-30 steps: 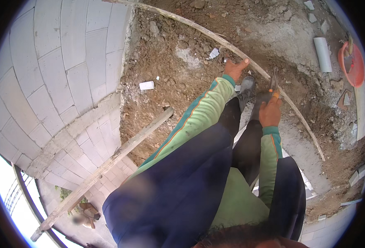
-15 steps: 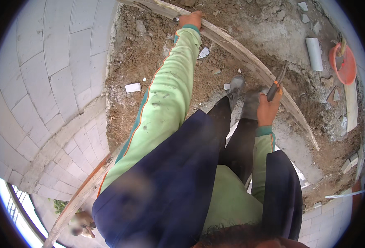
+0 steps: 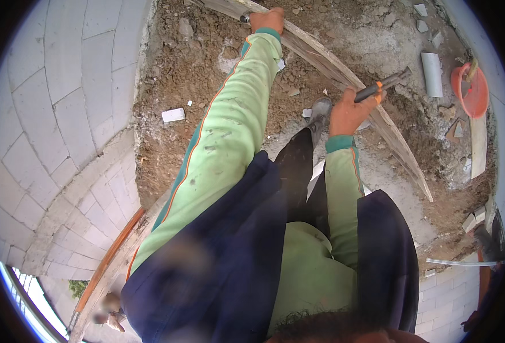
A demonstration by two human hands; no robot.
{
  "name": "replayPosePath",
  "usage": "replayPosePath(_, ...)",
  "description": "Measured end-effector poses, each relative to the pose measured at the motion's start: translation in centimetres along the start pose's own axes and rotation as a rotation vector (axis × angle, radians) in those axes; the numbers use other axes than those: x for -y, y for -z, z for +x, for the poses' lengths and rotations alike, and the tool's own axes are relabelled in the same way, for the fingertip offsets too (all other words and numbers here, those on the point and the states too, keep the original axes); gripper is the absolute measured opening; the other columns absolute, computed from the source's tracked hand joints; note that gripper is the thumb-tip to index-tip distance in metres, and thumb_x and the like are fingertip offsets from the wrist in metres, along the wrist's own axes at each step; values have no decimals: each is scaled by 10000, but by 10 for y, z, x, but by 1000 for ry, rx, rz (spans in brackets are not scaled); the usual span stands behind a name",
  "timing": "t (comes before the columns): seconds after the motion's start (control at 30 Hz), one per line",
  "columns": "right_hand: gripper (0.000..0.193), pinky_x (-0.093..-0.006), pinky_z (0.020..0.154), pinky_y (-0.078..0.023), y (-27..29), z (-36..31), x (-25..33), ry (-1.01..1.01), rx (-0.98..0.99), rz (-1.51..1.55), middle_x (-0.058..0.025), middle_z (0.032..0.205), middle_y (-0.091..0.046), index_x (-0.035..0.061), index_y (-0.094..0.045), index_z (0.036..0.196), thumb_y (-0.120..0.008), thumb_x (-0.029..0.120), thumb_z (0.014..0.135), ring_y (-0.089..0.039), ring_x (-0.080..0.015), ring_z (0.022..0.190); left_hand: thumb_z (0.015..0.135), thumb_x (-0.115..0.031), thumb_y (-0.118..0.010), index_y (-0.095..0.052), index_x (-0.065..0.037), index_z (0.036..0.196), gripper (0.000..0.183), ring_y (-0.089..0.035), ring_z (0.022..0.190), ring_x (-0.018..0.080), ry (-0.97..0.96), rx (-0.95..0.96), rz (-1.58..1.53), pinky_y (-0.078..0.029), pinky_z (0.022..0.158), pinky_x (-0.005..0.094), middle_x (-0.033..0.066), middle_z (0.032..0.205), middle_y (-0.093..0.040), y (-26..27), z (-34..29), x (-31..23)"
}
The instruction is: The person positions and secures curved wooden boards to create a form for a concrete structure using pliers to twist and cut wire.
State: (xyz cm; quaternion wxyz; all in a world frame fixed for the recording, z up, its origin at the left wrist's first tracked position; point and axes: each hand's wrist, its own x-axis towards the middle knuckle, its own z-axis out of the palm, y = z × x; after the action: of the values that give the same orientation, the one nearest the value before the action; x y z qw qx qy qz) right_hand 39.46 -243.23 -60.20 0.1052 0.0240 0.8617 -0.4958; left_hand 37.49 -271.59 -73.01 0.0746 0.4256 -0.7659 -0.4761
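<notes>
A long, rough wooden plank (image 3: 335,67) slants from the top of the view down to the right, over soil and rubble. At its upper part, my left hand (image 3: 268,21) is closed against the plank. From the left side of that fist pokes the round end of a metal object (image 3: 245,18); its rest is hidden by my fingers. My right hand (image 3: 346,111) is closed round a dark-handled tool (image 3: 371,90) with orange bands. Its metal end points up and right across the plank, and whether tool and plank touch I cannot tell.
Pale block walls (image 3: 64,74) rise at the left. On the right lie a white pipe piece (image 3: 432,74), a red plastic bowl (image 3: 474,94), a board (image 3: 478,146) and broken blocks (image 3: 474,219). A person (image 3: 112,314) is at lower left. My boot (image 3: 320,111) stands on the soil.
My right hand has moved left and up, and the tool has swung from steep to flatter, its metal end now further right. My left hand stays at the plank.
</notes>
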Motion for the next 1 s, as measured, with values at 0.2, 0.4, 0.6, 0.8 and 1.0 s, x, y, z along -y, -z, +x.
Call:
replayPosePath(0.2, 772, -401, 947, -436, 24, 9, -15, 125, 270, -10, -280, 1212, -524, -74, -251, 1449, -626, 89, 795, -556, -365, 1092, 683, -244, -675, -541, 192, 1030, 573, -649, 829, 383, 395, -361, -270, -486, 858, 425, 319, 948, -640, -18, -13, -46)
replayPosePath(0.4, 772, -343, 1027, -381, 20, 0, 5, 68, 605, -150, -234, 1372, -479, -42, -238, 1473, -618, 76, 812, -518, -302, 1224, 700, -182, -711, -514, 152, 1062, 531, -639, 859, 354, 418, -252, -249, -567, 691, 435, 267, 1025, -609, -12, -28, -46)
replayPosePath(0.6, 722, -241, 725, -458, 13, -3, 19, 2, -124, 304, -50, 934, -544, -11, -261, 1472, -605, 111, 849, -528, -122, 818, 705, -152, -748, -523, 125, 1058, 502, -631, 859, 353, 473, -250, -334, -615, 575, 444, 225, 1052, -582, -14, -30, -59)
replayPosePath(0.8, 847, -411, 905, -460, 7, -27, 35, -25, 646, -265, -238, 1275, -474, -38, -157, 1497, -635, 114, 814, -583, -320, 972, 669, -253, -758, -525, 179, 1060, 627, -659, 768, 338, 239, -190, -225, -535, 691, 409, 280, 971, -634, -4, -5, -14)
replayPosePath(1.0, 841, -366, 863, -456, 2, -33, 10, -247, -87, 386, -235, 1257, -481, 12, -153, 1517, -594, 38, 801, -569, -325, 939, 813, -289, -679, -580, 67, 795, 370, -543, 569, 282, 457, -193, -234, -427, 598, 465, 157, 653, -574, 0, -37, -85)
